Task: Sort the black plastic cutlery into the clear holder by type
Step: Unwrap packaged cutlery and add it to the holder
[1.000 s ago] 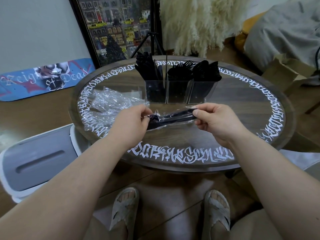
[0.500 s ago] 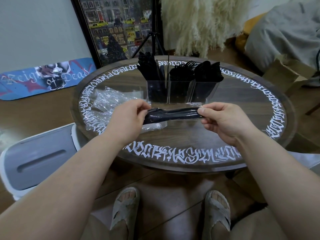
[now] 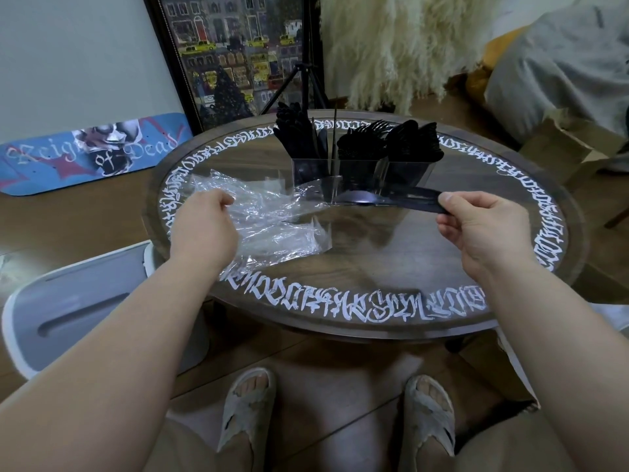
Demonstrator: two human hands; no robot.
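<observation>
Black cutlery (image 3: 384,199): pinched by right hand (image 3: 483,229), long axis pointing left, just before clear holder (image 3: 357,173). Left hand (image 3: 204,229) apparently grips wrapper (image 3: 272,219).

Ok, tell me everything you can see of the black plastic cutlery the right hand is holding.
The black plastic cutlery is glossy, slim and long, held roughly level above the round wooden table, just in front of the clear three-part holder. The right hand pinches its right end between thumb and fingers. Its left end is broader and catches the light. No wrapper shows on it. Whether it is one piece or several, and which type, cannot be told.
</observation>
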